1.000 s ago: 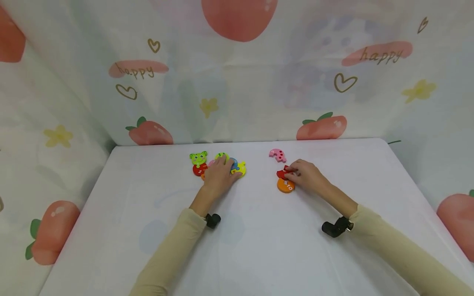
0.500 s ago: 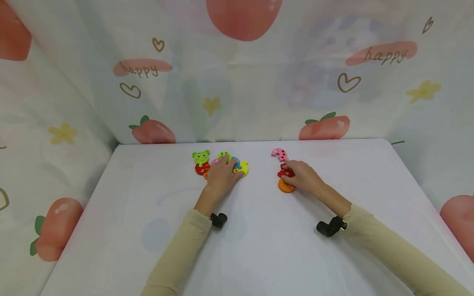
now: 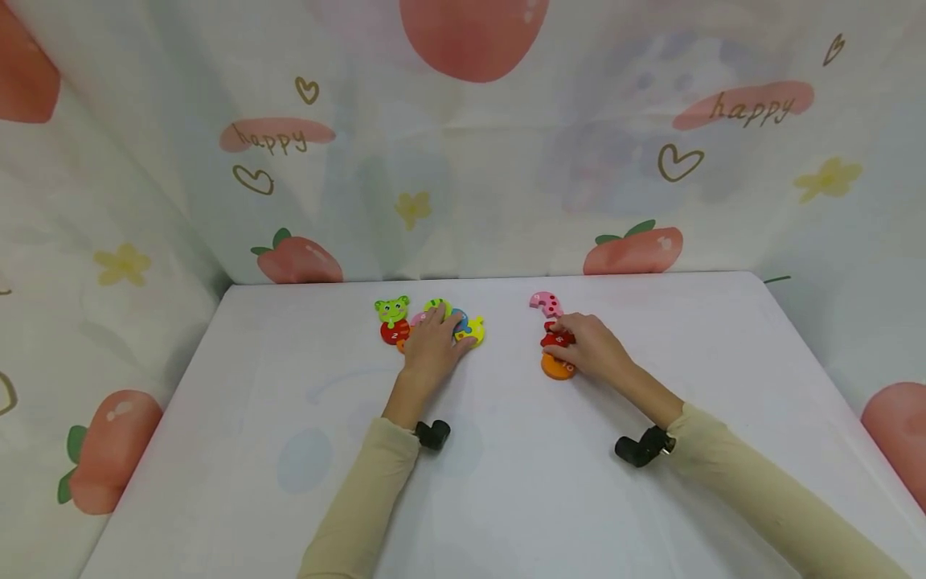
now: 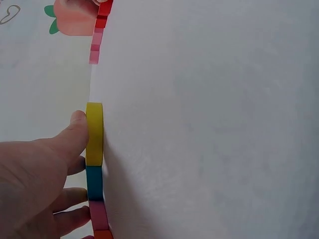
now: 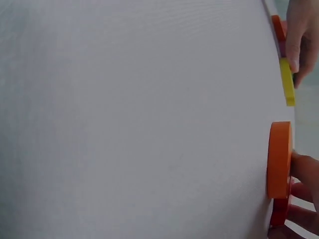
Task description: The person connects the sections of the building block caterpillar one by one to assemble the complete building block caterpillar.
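Note:
In the head view my left hand [image 3: 432,347] lies with spread fingers over a row of flat caterpillar puzzle pieces. Around it show a green smiling head piece [image 3: 393,309], a red piece numbered 2 [image 3: 394,333], a light green piece [image 3: 436,305], a blue piece [image 3: 460,321] and a yellow piece [image 3: 473,331]. The palm hides part of the row. My right hand [image 3: 595,344] holds a second red piece [image 3: 555,339] between thumb and fingers on the table. An orange piece numbered 10 [image 3: 558,367] adjoins it, near the thumb. A pink dotted piece [image 3: 546,303] lies just beyond.
The white-covered table [image 3: 492,490] meets a printed fabric backdrop [image 3: 463,177] just behind the pieces. Similar fabric hangs at both sides. A small black camera sits at the left wrist [image 3: 432,435] and another at the right [image 3: 644,447].
My right hand has shifted slightly left and spread its fingers over the red piece, which now lies lower against the orange one. The left hand stays on the row; the head view moved slightly.

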`<action>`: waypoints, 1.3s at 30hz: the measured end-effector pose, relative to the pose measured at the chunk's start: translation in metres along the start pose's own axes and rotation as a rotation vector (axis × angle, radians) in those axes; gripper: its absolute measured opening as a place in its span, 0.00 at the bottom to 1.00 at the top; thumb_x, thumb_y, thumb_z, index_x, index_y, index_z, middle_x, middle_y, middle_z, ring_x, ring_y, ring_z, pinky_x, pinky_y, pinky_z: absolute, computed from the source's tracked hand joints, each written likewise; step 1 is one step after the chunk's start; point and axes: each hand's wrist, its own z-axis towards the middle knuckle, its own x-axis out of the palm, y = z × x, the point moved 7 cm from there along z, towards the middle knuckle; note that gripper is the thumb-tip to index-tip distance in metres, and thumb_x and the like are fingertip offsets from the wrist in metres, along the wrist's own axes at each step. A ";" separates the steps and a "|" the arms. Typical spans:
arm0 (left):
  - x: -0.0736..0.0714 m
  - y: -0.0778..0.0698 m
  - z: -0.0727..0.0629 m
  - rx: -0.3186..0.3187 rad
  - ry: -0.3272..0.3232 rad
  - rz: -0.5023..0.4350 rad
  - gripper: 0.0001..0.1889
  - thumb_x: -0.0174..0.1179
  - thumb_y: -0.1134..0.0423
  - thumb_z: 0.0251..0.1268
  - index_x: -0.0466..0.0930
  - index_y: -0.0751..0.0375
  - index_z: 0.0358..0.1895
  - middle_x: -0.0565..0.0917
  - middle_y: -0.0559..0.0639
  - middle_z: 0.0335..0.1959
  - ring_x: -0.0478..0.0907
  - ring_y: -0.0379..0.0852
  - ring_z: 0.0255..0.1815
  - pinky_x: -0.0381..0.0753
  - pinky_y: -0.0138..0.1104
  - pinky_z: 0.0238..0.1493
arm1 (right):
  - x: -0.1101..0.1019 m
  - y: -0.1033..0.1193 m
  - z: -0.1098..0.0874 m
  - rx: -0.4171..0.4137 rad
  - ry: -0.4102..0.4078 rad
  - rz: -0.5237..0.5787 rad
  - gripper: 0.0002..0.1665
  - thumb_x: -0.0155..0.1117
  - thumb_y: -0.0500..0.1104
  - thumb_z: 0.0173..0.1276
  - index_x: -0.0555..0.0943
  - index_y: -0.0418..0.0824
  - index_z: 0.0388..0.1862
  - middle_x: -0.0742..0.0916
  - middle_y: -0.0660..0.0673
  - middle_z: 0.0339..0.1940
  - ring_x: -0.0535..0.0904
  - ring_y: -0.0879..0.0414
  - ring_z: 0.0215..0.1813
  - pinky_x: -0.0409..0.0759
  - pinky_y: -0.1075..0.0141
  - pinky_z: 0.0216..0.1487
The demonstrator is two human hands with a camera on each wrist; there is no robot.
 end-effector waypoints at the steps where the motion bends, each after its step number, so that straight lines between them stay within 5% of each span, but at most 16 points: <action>1: 0.000 0.000 0.000 -0.001 0.000 -0.003 0.32 0.55 0.40 0.65 0.68 0.47 0.70 0.63 0.52 0.76 0.57 0.51 0.78 0.64 0.49 0.73 | 0.000 0.000 0.000 0.000 -0.003 -0.003 0.23 0.72 0.47 0.61 0.81 0.34 0.50 0.86 0.36 0.47 0.78 0.44 0.47 0.82 0.52 0.50; 6: 0.000 -0.001 -0.001 0.003 0.005 -0.009 0.32 0.56 0.40 0.66 0.68 0.47 0.70 0.62 0.53 0.76 0.57 0.51 0.78 0.64 0.49 0.73 | 0.003 0.004 0.003 0.001 0.010 0.028 0.31 0.71 0.47 0.61 0.77 0.33 0.59 0.84 0.35 0.53 0.78 0.43 0.51 0.82 0.50 0.53; 13: 0.000 -0.002 -0.002 0.003 -0.004 0.011 0.31 0.56 0.40 0.66 0.68 0.47 0.70 0.64 0.53 0.75 0.58 0.51 0.77 0.65 0.48 0.73 | 0.005 0.031 0.014 -0.106 0.009 0.150 0.32 0.69 0.40 0.61 0.73 0.34 0.64 0.81 0.35 0.57 0.77 0.43 0.55 0.83 0.51 0.52; 22: -0.003 -0.001 -0.001 -0.001 -0.004 0.014 0.32 0.56 0.40 0.65 0.68 0.47 0.70 0.62 0.52 0.76 0.57 0.51 0.78 0.65 0.49 0.72 | 0.008 0.059 0.040 -0.191 0.024 0.144 0.32 0.69 0.39 0.61 0.73 0.35 0.64 0.80 0.38 0.63 0.75 0.43 0.63 0.79 0.50 0.61; 39: 0.001 0.001 0.000 -0.014 0.015 0.000 0.32 0.55 0.39 0.65 0.67 0.45 0.71 0.61 0.52 0.77 0.55 0.51 0.79 0.66 0.53 0.71 | 0.039 0.082 0.073 -0.271 0.172 0.123 0.29 0.64 0.34 0.62 0.74 0.33 0.64 0.81 0.37 0.61 0.75 0.43 0.62 0.73 0.51 0.68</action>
